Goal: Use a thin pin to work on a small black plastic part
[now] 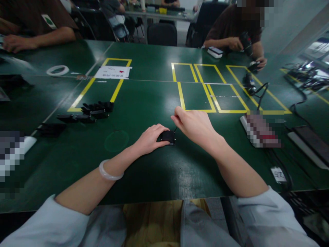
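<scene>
Lying at ten o'clock from the small block [168, 136], black parts [96, 113] are gathered in a loose cluster, presumably so that they can be reached without crowding the hands. At nine o'clock, the block's side is gripped by the left hand [150, 139], thumb nearer the body and fingers beyond; by this spread, turning or sliding is probably prevented. The block is held low over the table [149, 175], where it may be resting; contact cannot be confirmed. Just beside its right edge, a thin dark rod [175, 130] is seen, its upper end hidden by the right hand [196, 125] at two o'clock. That hand is closed, apparently on the rod, with the wrist raised, perhaps so that the rod can be kept steep. At three o'clock, a device [260, 130] is set well apart.
</scene>
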A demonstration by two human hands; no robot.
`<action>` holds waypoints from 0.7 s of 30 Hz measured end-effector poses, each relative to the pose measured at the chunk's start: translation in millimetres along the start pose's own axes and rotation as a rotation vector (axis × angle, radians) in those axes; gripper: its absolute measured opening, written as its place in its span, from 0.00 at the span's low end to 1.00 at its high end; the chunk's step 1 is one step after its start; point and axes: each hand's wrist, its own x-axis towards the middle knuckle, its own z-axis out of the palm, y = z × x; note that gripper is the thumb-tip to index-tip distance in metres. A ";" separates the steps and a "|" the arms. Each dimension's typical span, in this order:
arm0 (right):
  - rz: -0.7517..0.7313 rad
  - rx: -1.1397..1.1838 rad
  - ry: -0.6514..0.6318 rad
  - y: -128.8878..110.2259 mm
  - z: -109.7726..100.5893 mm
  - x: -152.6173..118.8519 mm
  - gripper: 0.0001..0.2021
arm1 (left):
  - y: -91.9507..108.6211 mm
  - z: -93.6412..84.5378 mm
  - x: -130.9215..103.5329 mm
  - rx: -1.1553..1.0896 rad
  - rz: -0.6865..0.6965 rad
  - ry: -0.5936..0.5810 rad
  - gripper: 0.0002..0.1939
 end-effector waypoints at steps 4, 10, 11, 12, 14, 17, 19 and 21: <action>0.006 -0.001 0.008 -0.1 0.7 1.1 0.16 | -0.8 0.3 -0.1 -0.004 0.010 -0.003 0.19; 0.001 0.036 0.005 0.5 -0.1 0.4 0.15 | -3.0 -2.1 -0.9 -0.041 0.007 -0.008 0.20; 0.001 0.035 0.008 0.8 0.2 0.4 0.15 | -2.9 -2.9 -0.9 -0.044 0.004 -0.012 0.21; 0.001 0.033 0.010 1.1 0.5 0.5 0.15 | -2.7 -3.7 -0.9 -0.047 0.001 -0.016 0.21; 0.006 0.029 0.006 1.3 0.6 0.7 0.15 | -2.5 -4.8 -1.1 -0.054 -0.003 -0.017 0.21; -0.001 0.048 -0.008 0.6 -0.7 0.6 0.14 | -3.0 -4.9 -1.4 -0.064 -0.007 -0.009 0.21; -0.011 0.068 -0.006 0.1 -1.6 0.3 0.14 | -3.7 -4.2 -1.6 -0.058 -0.008 -0.009 0.21; -0.010 0.073 0.006 0.3 -1.4 0.3 0.15 | -4.0 -3.3 -1.8 -0.040 -0.002 -0.011 0.20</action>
